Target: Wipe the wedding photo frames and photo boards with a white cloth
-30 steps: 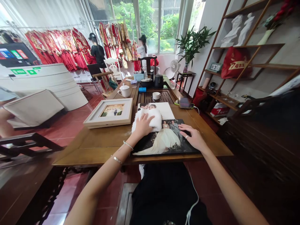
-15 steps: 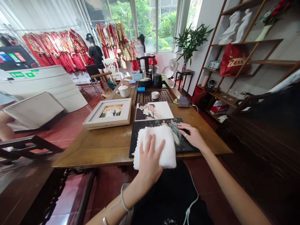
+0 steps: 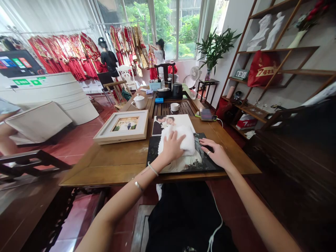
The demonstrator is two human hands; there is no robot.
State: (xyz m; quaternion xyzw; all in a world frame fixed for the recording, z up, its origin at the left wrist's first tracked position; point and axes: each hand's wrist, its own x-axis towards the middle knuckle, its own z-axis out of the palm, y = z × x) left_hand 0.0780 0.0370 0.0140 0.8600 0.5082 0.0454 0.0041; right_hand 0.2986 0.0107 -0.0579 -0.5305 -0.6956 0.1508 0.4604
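Towel point(image 3: 188, 140) under flat, open left fingers point(image 3: 177, 137) on dark print point(image 3: 210, 165), right fingers point(image 3: 205, 141) flat alongside

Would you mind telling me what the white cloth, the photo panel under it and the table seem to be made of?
White cloth: soft, fluffy terry or microfibre, judging by its thick nap. Photo panel: a flat, stiff, smooth-faced print, perhaps acrylic or coated board; the look leaves it open. Table: brown wood with a satin varnish, grain visible.
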